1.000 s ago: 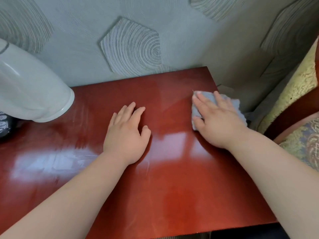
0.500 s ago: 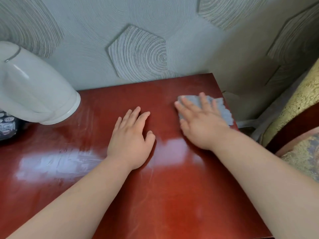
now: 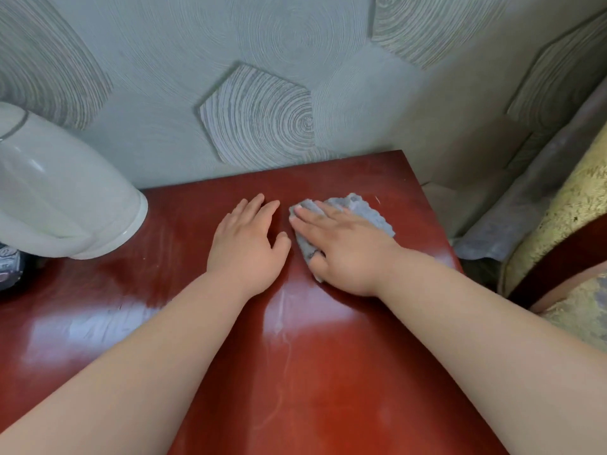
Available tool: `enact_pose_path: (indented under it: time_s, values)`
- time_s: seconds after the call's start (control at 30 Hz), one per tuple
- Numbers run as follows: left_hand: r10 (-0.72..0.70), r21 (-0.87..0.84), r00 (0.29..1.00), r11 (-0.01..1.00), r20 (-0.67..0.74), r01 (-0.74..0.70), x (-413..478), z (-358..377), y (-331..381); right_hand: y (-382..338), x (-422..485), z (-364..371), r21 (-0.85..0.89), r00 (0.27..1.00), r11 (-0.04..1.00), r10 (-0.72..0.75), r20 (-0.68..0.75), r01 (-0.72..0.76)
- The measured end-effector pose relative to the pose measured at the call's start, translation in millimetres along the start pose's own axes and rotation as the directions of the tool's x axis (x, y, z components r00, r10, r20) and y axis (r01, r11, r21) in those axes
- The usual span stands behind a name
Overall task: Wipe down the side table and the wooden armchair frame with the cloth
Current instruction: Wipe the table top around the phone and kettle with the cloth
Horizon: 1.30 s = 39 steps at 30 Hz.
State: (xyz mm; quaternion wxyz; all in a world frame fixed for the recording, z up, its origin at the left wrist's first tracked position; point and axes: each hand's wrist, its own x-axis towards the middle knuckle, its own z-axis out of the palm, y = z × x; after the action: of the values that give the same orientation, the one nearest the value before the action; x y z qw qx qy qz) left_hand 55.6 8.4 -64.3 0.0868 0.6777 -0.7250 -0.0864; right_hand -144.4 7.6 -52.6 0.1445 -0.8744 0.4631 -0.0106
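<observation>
Open room on the side table [image 3: 345,389] lies across its near half and at the far right corner. A white container [image 3: 72,198] and a dark gadget [image 3: 8,270] fill the left side — the wall [image 3: 262,77] closes the back, the armchair [image 3: 558,254] the right.

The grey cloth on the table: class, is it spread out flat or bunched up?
Bunched up. The cloth lies in rumpled folds with uneven edges, pressed to the side table under the right hand.

Palms down, left hand [image 3: 246,246] and right hand [image 3: 343,252] lie flat, close together.
</observation>
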Motion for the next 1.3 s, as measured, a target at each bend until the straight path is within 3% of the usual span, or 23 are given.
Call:
enact_pose_path:
  time_s: [0.1,0.2,0.27,0.33,0.47,0.57,0.7,0.9,1.13,1.2,1.3]
  values:
    - [-0.014,0.044,1.000,0.999,0.013,0.013,15,4,1,33,13,-5,-0.062,0.987,0.985,0.160,-0.021,-0.161]
    - [0.000,0.058,1.000,0.998,0.008,0.000,14,7,-2,63,5,-11,-0.109,0.930,0.924,0.364,-0.045,-0.367]
    - [-0.002,0.067,1.000,0.998,0.008,0.001,14,8,-2,69,-2,-12,-0.115,0.904,0.897,0.424,-0.047,-0.427]
    - [-0.009,0.069,1.000,0.998,0.006,0.009,15,8,-1,54,-2,-11,-0.096,0.917,0.912,0.396,-0.040,-0.398]
    - [-0.002,0.063,1.000,0.998,0.000,0.002,14,7,1,2,22,-5,-0.026,0.996,0.996,0.085,-0.005,-0.085]
    - [-0.004,0.061,1.000,0.998,-0.003,0.004,14,6,0,1,57,-5,-0.004,1.000,1.000,0.006,0.015,-0.006]
    - [-0.018,0.063,1.000,0.998,-0.014,0.019,15,7,0,40,72,-16,-0.070,0.992,0.990,0.123,-0.025,-0.124]
    - [-0.044,0.068,0.999,0.997,-0.002,0.044,14,7,2,83,47,-20,-0.030,0.899,0.902,0.427,-0.095,-0.431]
    - [-0.035,0.074,0.999,0.997,-0.002,0.036,14,6,2,30,82,-13,-0.062,0.991,0.990,0.127,-0.042,-0.130]
    - [-0.036,0.073,0.999,0.997,-0.004,0.036,15,6,1,43,78,-15,-0.068,0.985,0.983,0.164,-0.054,-0.168]
    - [-0.044,0.071,0.999,0.997,-0.001,0.044,15,7,0,81,61,-19,-0.071,0.929,0.928,0.359,-0.091,-0.366]
